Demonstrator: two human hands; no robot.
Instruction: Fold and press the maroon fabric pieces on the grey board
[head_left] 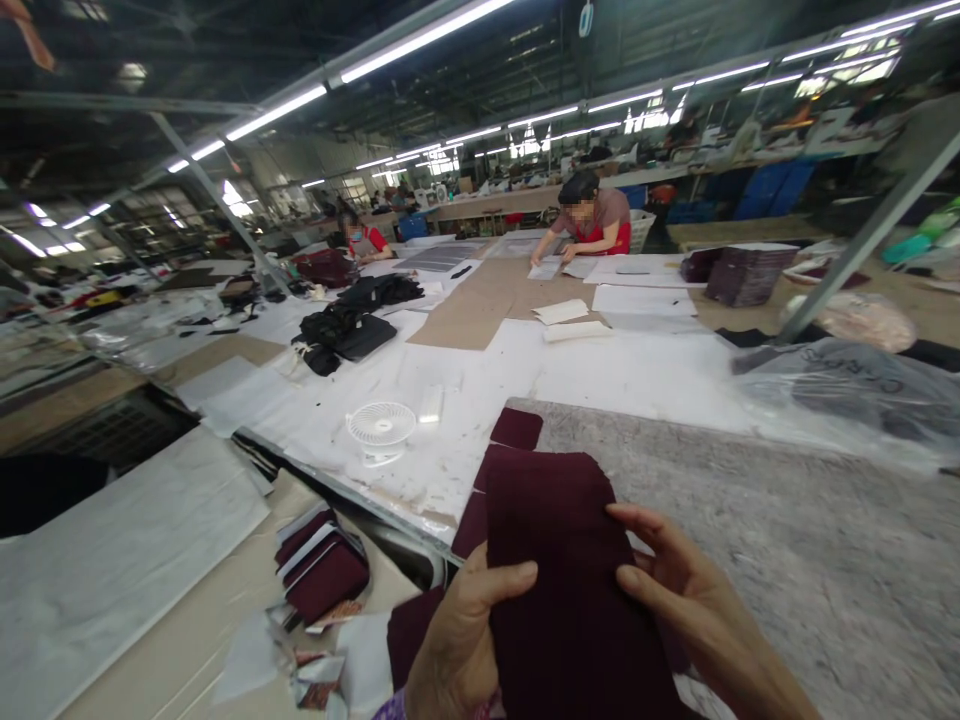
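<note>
A dark maroon fabric piece [559, 560], with a rounded top corner, is held up between my two hands. My left hand [461, 625] grips its left edge, the thumb lying across the front and the other fingers behind. At the right edge, my right hand [679, 580] pinches the cloth between thumb and fingers. More maroon cut pieces [517, 428] lie on the table behind it, partly covered by the held piece. Below left, a stack of maroon pieces with pale layers [326, 570] rests on a beige surface.
A small white fan [381, 425] stands on the white-covered table. Grey mottled sheeting [787, 530] spreads to the right, near a clear plastic bag [855, 390] and a slanting metal post [870, 235]. Dark garments [345, 330] lie farther back. Two people in red work across the table.
</note>
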